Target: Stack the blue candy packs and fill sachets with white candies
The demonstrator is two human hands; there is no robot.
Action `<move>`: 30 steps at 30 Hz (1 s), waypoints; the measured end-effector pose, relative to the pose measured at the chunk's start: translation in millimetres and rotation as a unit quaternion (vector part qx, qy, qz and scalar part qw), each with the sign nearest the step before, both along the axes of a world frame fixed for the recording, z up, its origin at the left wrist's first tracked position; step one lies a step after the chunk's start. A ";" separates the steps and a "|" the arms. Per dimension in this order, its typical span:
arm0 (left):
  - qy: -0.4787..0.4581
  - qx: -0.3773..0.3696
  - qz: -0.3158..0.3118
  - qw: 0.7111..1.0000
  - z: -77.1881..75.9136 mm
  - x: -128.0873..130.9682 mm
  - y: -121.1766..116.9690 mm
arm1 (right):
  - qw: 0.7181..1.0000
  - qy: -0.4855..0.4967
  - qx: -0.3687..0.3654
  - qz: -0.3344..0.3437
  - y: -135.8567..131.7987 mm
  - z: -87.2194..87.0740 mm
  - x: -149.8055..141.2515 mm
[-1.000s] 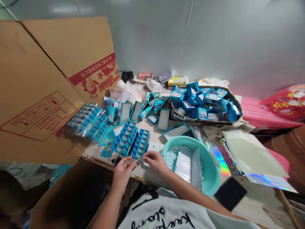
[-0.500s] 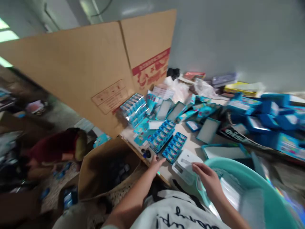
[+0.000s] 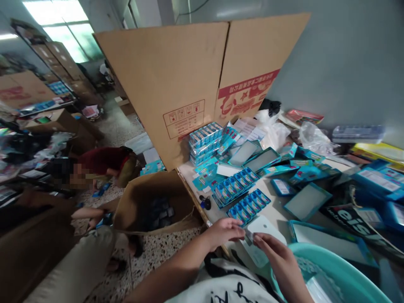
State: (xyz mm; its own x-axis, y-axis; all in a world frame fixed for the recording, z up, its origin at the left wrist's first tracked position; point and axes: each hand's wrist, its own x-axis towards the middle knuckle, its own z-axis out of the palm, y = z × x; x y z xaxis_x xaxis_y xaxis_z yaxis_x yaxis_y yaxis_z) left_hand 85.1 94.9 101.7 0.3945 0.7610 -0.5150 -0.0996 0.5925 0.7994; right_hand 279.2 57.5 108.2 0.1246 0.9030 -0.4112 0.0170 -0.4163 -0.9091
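My left hand and my right hand have come together over the table's front edge. A small pale or clear piece lies between their fingertips, too small to name. My right thumb and fingers pinch at it, and my left fingers are drawn together on its other side. Beneath them lies a flat white plastic board with a hole. Just beyond is a tray of small blue packs in rows, with another such tray behind it. Small black scissor-like handles lie left of these trays.
A teal tub stands at right. Open blue boxes crowd the table. Wrapped packs are stacked by a tall cardboard flap. An open carton sits at left, with a crouching person beyond.
The view has swung left. My left hand has left the trays' near edge and moved right to meet my right hand, which stays over the white board.
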 end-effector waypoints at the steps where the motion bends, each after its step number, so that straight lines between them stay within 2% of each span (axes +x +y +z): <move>1: 0.009 0.016 0.007 1.000 4.2 -0.4 -2.5 | 1.000 0.001 0.004 0.013 0.5 4.0 -3.4; 4: 0.049 0.059 0.031 0.997 14.5 -3.2 -12.2 | 0.999 -0.002 0.007 0.031 -2.3 8.9 -10.3; 10: 0.142 0.110 0.062 0.982 35.9 -13.2 -35.0 | 0.998 -0.009 -0.003 0.056 -12.5 7.3 -16.4; 14: 0.176 0.127 0.054 0.975 40.6 -20.1 -38.1 | 0.999 -0.003 0.018 0.042 -12.9 12.2 -21.1; 18: 0.197 0.157 0.031 0.967 40.6 -27.2 -26.0 | 0.998 -0.037 0.041 0.026 -7.7 10.8 -23.2; 21: 0.218 0.209 0.025 0.953 46.9 -33.1 -10.9 | 0.996 -0.060 0.058 0.030 -1.4 11.7 -25.0; 26: 0.226 0.311 -0.001 0.923 65.0 -48.3 19.0 | 0.992 -0.084 0.091 0.013 18.1 25.2 -39.0; 30: 0.226 0.336 -0.034 0.914 67.0 -61.8 45.2 | 0.994 -0.053 0.087 -0.036 37.8 30.8 -57.6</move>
